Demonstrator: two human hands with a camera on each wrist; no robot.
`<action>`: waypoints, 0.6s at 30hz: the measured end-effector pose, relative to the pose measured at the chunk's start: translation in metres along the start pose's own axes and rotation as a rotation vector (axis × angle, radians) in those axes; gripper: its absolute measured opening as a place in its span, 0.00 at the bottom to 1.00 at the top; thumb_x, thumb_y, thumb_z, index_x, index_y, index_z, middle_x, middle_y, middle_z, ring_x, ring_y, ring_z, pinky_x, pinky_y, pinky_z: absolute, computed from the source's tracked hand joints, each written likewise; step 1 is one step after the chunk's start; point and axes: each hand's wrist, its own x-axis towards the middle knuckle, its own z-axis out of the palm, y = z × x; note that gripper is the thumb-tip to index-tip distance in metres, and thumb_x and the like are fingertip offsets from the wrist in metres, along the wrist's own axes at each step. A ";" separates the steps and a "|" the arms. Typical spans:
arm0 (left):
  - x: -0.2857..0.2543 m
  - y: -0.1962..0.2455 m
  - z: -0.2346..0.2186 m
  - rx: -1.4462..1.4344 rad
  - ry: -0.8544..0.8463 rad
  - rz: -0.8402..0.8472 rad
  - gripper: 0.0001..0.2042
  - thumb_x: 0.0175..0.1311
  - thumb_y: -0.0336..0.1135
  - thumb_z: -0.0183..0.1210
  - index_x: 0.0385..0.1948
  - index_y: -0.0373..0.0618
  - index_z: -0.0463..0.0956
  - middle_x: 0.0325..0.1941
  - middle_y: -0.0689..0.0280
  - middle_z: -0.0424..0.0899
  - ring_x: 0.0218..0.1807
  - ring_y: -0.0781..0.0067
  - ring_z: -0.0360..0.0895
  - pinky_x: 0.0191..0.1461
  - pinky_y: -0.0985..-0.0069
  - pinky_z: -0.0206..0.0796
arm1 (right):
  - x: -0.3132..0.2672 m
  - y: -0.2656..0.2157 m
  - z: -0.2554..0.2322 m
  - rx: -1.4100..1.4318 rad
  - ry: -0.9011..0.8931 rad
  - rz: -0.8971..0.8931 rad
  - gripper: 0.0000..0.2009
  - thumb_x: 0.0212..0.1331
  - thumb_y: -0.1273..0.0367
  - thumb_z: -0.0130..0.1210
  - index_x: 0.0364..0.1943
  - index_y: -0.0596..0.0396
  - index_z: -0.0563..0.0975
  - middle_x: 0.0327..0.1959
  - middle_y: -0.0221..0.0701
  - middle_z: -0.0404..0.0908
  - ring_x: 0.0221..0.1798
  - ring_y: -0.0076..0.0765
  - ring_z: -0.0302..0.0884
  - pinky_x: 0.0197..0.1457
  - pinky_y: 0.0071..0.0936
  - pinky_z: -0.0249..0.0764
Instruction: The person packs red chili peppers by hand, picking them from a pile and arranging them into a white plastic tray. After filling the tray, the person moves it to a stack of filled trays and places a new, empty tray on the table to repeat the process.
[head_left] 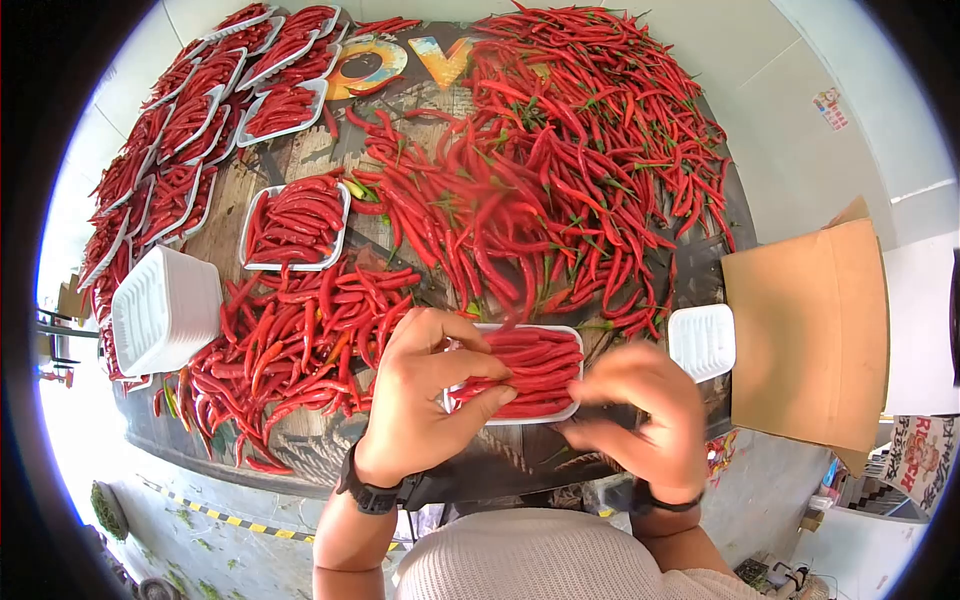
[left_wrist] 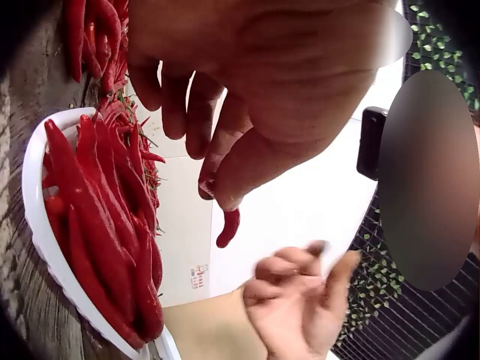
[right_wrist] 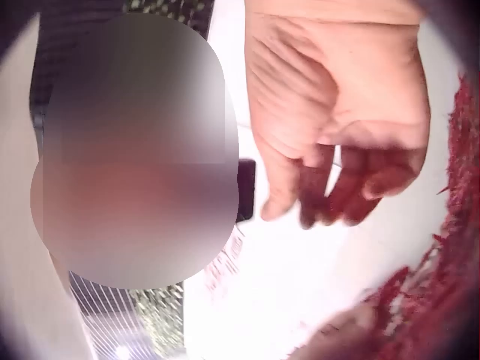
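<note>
A white foam tray (left_wrist: 34,199) filled with red chili peppers (head_left: 540,365) lies at the table's near edge, the peppers laid mostly lengthwise. Over its left end, my left hand (head_left: 425,390) pinches a single red chili pepper (left_wrist: 229,229) between thumb and forefinger; its curved tip pokes out below them in the left wrist view. To the right of the tray is my right hand (head_left: 650,410), blurred in the head view. The right wrist view shows its fingers (right_wrist: 319,199) loosely bent, with nothing between them.
A large heap of stemmed chilies (head_left: 600,130) covers the far right, with a smaller stemless pile (head_left: 290,345) on the left. Filled trays (head_left: 285,110) crowd the far left near stacked trays (head_left: 165,310). One bare tray (head_left: 702,343) lies beside a cardboard box (head_left: 810,330).
</note>
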 end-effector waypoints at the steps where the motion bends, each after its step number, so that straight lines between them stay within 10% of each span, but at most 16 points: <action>1: 0.001 0.001 0.000 0.000 -0.001 -0.001 0.13 0.41 0.27 0.77 0.32 0.45 0.88 0.41 0.64 0.78 0.43 0.66 0.76 0.47 0.70 0.69 | 0.007 0.008 0.013 -0.193 0.058 -0.049 0.14 0.43 0.75 0.73 0.37 0.55 0.83 0.36 0.35 0.84 0.41 0.45 0.81 0.43 0.39 0.75; 18: 0.004 0.003 -0.001 0.165 -0.023 -0.040 0.22 0.34 0.30 0.78 0.38 0.47 0.86 0.44 0.65 0.78 0.45 0.61 0.74 0.47 0.67 0.67 | 0.013 0.044 0.032 -0.230 -0.030 -0.065 0.12 0.47 0.76 0.70 0.38 0.54 0.83 0.35 0.33 0.82 0.39 0.46 0.78 0.42 0.40 0.73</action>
